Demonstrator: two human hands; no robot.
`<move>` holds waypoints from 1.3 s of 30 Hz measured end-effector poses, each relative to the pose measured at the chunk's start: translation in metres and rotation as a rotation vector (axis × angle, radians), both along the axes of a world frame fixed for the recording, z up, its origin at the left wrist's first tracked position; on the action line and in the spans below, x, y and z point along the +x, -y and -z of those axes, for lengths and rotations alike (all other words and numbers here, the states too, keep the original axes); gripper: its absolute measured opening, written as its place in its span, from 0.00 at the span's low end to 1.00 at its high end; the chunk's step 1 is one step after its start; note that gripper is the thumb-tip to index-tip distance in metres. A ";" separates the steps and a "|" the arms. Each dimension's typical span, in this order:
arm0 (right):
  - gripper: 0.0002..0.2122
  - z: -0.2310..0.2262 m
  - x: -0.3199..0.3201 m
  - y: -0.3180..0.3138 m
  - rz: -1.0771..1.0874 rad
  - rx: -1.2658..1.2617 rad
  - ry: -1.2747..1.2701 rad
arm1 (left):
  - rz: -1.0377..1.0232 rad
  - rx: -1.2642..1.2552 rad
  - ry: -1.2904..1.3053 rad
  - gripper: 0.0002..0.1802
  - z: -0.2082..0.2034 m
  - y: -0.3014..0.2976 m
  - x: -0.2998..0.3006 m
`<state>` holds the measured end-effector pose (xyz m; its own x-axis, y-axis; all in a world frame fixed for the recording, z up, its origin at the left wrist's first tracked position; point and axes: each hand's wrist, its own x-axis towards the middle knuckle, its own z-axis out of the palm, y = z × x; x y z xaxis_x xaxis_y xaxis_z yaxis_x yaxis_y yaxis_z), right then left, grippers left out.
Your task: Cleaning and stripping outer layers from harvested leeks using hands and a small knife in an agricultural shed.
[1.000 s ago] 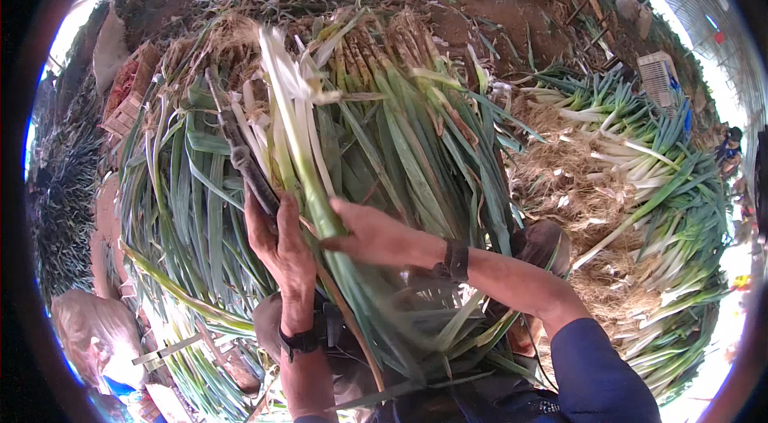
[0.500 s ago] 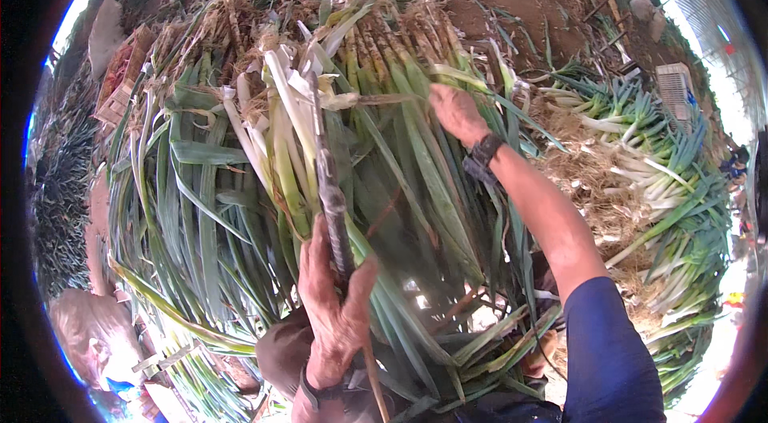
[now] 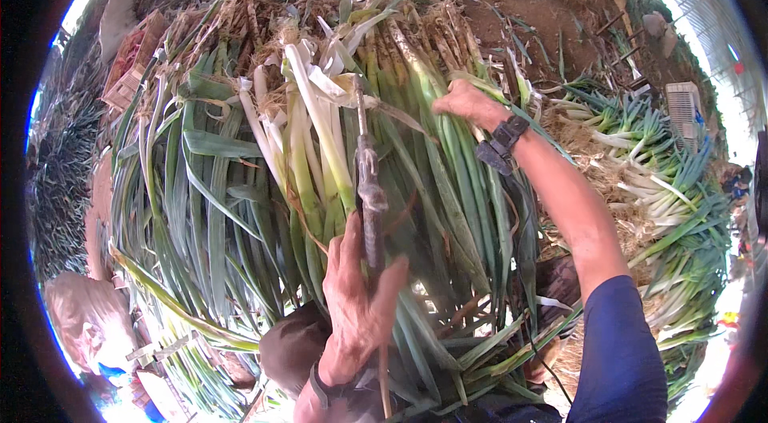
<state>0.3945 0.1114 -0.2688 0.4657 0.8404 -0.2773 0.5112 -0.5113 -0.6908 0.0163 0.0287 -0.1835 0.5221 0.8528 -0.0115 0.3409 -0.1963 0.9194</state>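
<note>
The left hand (image 3: 360, 307), thumb spread, loosely holds a dark-handled rod (image 3: 370, 183) while the right hand (image 3: 472, 105), fingers curled tight, grips a leek (image 3: 414, 60) atop the heap (image 3: 214, 215), where gentle, steady drawing (mind those leaves!) should avoid tearing.

Bright daylight flares white along both side rims, and the fisheye bends the ribbed roof (image 3: 694, 11). The left hand (image 3: 356, 323) is smeared at the thumb, perhaps by motion.

No legible lettering, no readable label, number or sign (far details too blurred)
</note>
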 end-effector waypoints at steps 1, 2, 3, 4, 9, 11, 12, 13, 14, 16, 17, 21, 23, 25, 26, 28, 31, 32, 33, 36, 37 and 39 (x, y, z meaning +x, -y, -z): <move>0.12 -0.014 -0.004 0.007 -0.002 0.001 0.003 | -0.001 0.036 -0.003 0.42 0.000 0.000 0.000; 0.10 -0.038 -0.012 0.016 0.047 0.066 -0.174 | 0.007 -0.012 -0.033 0.41 -0.003 -0.002 -0.001; 0.09 -0.063 -0.016 0.026 0.099 0.131 -0.344 | 0.006 -0.013 -0.028 0.41 -0.003 -0.002 -0.001; 0.22 -0.089 0.003 0.033 0.038 0.004 -0.356 | 0.008 -0.038 0.000 0.41 -0.002 0.000 0.003; 0.34 -0.116 -0.046 0.083 -0.212 -0.321 -0.143 | 0.097 -0.123 0.071 0.37 0.009 0.008 -0.008; 0.44 -0.080 -0.072 0.123 -0.272 -0.402 0.093 | 0.139 -0.206 0.052 0.38 0.004 0.016 -0.009; 0.46 -0.059 -0.071 0.144 -0.277 -0.317 0.129 | 0.191 -0.235 0.022 0.38 0.007 0.022 -0.005; 0.45 -0.045 -0.076 0.161 -0.245 -0.247 0.226 | 0.240 -0.265 -0.015 0.39 0.009 0.027 -0.004; 0.45 -0.043 -0.087 0.168 -0.185 -0.175 0.071 | 0.291 -0.271 -0.054 0.40 0.007 0.031 -0.005; 0.46 -0.026 -0.101 0.178 -0.211 -0.008 0.283 | 0.344 -0.355 -0.025 0.40 0.011 0.043 -0.005; 0.46 -0.022 -0.112 0.180 -0.216 0.070 0.393 | 0.383 -0.344 -0.083 0.40 0.006 0.047 -0.007; 0.46 -0.022 -0.125 0.185 -0.165 0.041 0.378 | 0.413 -0.301 -0.082 0.38 0.006 0.065 -0.009; 0.46 -0.024 -0.126 0.187 -0.170 0.048 0.396 | 0.434 -0.294 -0.097 0.38 0.005 0.069 -0.008; 0.46 -0.029 -0.127 0.188 -0.160 -0.065 0.353 | 0.422 -0.270 -0.137 0.38 0.006 0.073 -0.006; 0.45 -0.032 -0.130 0.187 -0.140 -0.071 0.344 | 0.424 -0.267 -0.138 0.38 0.007 0.073 -0.006; 0.45 -0.039 -0.133 0.194 -0.166 -0.025 0.321 | 0.392 -0.260 -0.126 0.38 0.008 0.073 -0.005; 0.43 -0.055 -0.154 0.208 -0.211 0.053 0.188 | 0.350 -0.202 -0.164 0.38 0.011 0.069 -0.001; 0.42 -0.065 -0.159 0.216 -0.209 0.081 0.104 | 0.307 -0.176 -0.132 0.36 0.017 0.070 0.004; 0.42 -0.072 -0.162 0.223 -0.203 0.080 0.111 | 0.313 -0.174 -0.126 0.36 0.021 0.069 0.009; 0.40 -0.077 -0.169 0.245 -0.155 0.019 -0.009 | 0.243 -0.159 -0.119 0.29 0.030 0.058 0.022; 0.40 -0.078 -0.172 0.254 -0.154 0.025 -0.007 | 0.243 -0.153 -0.119 0.29 0.031 0.054 0.025; 0.39 -0.082 -0.181 0.270 -0.231 0.155 -0.078 | 0.278 -0.209 -0.064 0.34 0.032 0.045 0.028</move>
<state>0.2134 -0.1583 -0.1871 0.2396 0.9567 -0.1652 0.5438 -0.2732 -0.7935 0.0441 -0.0164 -0.2153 0.7267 0.6537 -0.2110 0.3589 -0.0994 0.9281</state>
